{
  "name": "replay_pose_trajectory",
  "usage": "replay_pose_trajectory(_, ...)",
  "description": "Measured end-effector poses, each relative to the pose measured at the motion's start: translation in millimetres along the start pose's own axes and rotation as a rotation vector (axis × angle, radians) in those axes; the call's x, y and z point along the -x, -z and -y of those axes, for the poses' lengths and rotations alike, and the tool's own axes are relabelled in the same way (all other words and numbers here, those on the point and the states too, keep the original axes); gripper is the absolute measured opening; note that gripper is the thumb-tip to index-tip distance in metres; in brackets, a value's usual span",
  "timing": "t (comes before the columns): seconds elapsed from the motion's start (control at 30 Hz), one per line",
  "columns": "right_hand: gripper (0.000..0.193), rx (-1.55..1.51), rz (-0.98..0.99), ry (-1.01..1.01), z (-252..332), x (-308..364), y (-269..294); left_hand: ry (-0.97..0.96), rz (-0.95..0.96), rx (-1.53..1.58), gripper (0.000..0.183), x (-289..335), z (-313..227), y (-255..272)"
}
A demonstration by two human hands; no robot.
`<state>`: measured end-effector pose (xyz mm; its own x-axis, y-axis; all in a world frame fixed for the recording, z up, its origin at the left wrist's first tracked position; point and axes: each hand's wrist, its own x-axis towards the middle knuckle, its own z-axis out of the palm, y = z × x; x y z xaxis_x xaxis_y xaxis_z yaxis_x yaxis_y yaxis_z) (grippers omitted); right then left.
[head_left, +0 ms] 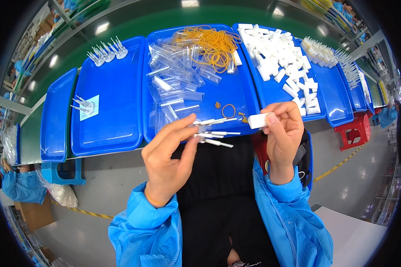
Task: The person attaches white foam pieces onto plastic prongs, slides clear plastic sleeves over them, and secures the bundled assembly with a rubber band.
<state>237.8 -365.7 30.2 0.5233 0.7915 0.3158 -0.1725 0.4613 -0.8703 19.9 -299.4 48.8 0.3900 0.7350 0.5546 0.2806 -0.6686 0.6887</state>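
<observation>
My left hand [171, 155] is closed round a small bunch of thin white sticks [216, 133], whose tips point right. Between the thumb and fingers of my right hand [281, 133] is a white rectangular block [257, 121], held just right of the stick tips and apart from them. Behind my hands a blue tray [236, 93] holds clear plastic sleeves [173, 84], a heap of yellow rubber bands [209, 44] and a few loose bands near its front edge. Many similar white blocks [280, 53] lie in the blue tray to the right.
Farther left, a blue tray [107, 129] carries upright bunches of white sticks [108, 52] and a pale card [89, 108]. More filled trays [332, 95] continue right. A red stool [353, 131] and a blue stool [63, 172] stand below. At far left is a person in blue [24, 184].
</observation>
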Motion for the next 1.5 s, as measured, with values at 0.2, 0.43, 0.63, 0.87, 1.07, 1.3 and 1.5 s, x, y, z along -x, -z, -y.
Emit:
replay_pose_trajectory(0.2,0.014,0.054,0.017,0.056,10.4,12.4,-7.7,0.036,-0.093,0.048,0.015,7.3,3.8,-18.5)
replay_pose_trajectory(0.43,0.017,0.279,0.019,0.123,-2.2,18.0,-17.1,-0.069,-0.152,-0.038,0.014,13.4,0.2,-28.1)
replay_pose_trajectory(0.63,0.015,0.353,0.056,0.207,-10.2,18.8,-21.2,-0.075,-0.16,-0.042,0.014,13.9,3.1,-31.2)
replay_pose_trajectory(0.87,0.015,0.475,0.116,0.282,-5.7,19.1,-24.0,-0.089,-0.158,-0.062,0.014,13.8,5.9,-32.0)
replay_pose_trajectory(1.07,0.014,0.476,0.096,0.286,-3.7,18.5,-24.3,-0.078,-0.154,-0.027,0.016,13.4,4.1,-33.8)
replay_pose_trajectory(1.3,0.012,0.247,0.073,0.097,-6.5,11.8,-27.4,-0.008,-0.138,0.079,0.015,11.9,6.3,-27.7)
replay_pose_trajectory(1.5,0.014,0.243,0.135,0.114,-12.0,17.2,-29.7,-0.01,-0.132,0.08,0.015,14.3,5.5,-28.9)
